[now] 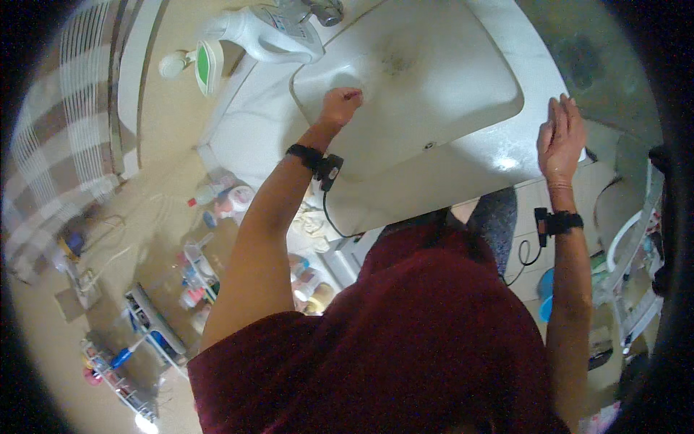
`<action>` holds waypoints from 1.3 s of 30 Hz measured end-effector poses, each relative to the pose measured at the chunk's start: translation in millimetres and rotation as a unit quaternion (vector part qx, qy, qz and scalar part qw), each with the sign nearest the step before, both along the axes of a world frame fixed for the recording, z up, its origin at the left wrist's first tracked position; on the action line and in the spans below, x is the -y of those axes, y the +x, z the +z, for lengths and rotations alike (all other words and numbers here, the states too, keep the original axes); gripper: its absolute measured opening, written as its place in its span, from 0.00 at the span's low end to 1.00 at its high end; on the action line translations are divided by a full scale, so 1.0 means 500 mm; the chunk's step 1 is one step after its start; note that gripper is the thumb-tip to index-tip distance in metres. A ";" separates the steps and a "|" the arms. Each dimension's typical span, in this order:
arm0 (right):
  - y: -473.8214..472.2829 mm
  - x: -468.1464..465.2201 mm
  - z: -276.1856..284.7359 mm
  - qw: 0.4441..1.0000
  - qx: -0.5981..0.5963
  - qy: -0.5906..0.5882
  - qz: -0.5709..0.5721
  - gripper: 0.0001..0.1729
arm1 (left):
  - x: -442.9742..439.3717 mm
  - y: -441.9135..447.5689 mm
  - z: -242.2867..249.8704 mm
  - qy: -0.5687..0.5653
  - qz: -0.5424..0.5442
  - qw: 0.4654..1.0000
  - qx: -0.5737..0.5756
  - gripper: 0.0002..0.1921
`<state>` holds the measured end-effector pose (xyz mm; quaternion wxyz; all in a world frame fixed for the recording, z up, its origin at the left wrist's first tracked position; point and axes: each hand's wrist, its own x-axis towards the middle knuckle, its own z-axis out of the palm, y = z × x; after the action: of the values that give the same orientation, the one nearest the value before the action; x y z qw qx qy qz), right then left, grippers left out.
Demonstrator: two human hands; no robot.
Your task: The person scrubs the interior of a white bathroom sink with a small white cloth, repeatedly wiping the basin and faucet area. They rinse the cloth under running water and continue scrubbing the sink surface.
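Over the left part of a white sink basin (434, 65), my left hand (341, 107) is curled into a loose fist. No object shows in it, though its palm side is hidden. Dark specks mark the basin's floor near a dull grey patch. My right hand (562, 138) lies flat at the right edge of the white countertop (504, 154), fingers extended and holding nothing. Both wrists carry black straps with small cabled devices. A white jug with a handle (271, 35) stands behind the basin, next to a metal faucet (325, 11).
A green-and-white soap holder (206, 65) is fixed to the left wall. Wire racks (116, 380) with brushes and bottles hang lower left. A checked curtain (70, 108) covers the upper left. Blue containers (546, 293) and a white rack (640, 293) stand at the right.
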<state>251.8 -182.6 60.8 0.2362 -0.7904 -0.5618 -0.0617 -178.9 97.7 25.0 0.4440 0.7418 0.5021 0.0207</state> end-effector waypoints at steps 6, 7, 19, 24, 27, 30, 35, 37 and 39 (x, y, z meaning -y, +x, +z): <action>0.003 -0.008 0.010 0.996 0.064 -0.053 0.042 0.28 | 0.011 0.005 0.063 0.042 0.036 0.998 0.035 0.22; 0.001 -0.017 0.021 0.991 0.068 -0.113 0.030 0.29 | 0.011 -0.020 0.069 0.210 -0.015 0.977 -0.020 0.22; -0.281 -0.428 0.059 0.922 -0.242 -0.181 0.241 0.11 | -0.027 -0.240 0.041 0.448 0.075 0.853 -0.257 0.26; -0.423 -0.518 -0.061 0.921 -0.178 -0.263 0.225 0.16 | -0.013 -0.231 0.027 0.465 0.115 0.850 -0.220 0.27; -0.434 -0.541 -0.127 0.941 -0.139 -0.282 0.127 0.20 | -0.012 -0.231 0.049 0.439 0.126 0.867 -0.201 0.26; -0.436 -0.554 -0.168 0.911 -0.119 -0.376 0.124 0.21 | -0.006 -0.228 0.066 0.455 0.149 0.861 -0.168 0.26; -0.487 -0.549 -0.144 0.948 -0.192 -0.217 0.134 0.21 | 0.000 -0.224 0.070 0.467 0.172 0.856 -0.138 0.26; -0.531 -0.552 -0.114 0.939 -0.281 -0.149 0.130 0.16 | -0.004 -0.225 0.070 0.473 0.176 0.851 -0.143 0.25; -0.582 -0.566 -0.087 0.894 -0.424 -0.085 0.121 0.13 | -0.007 -0.225 0.070 0.481 0.173 0.847 -0.148 0.25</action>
<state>-39.2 100.3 17.3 0.3892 -0.6847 -0.5029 0.3562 -291.2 101.4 60.1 -0.0586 0.7577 0.6092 0.2266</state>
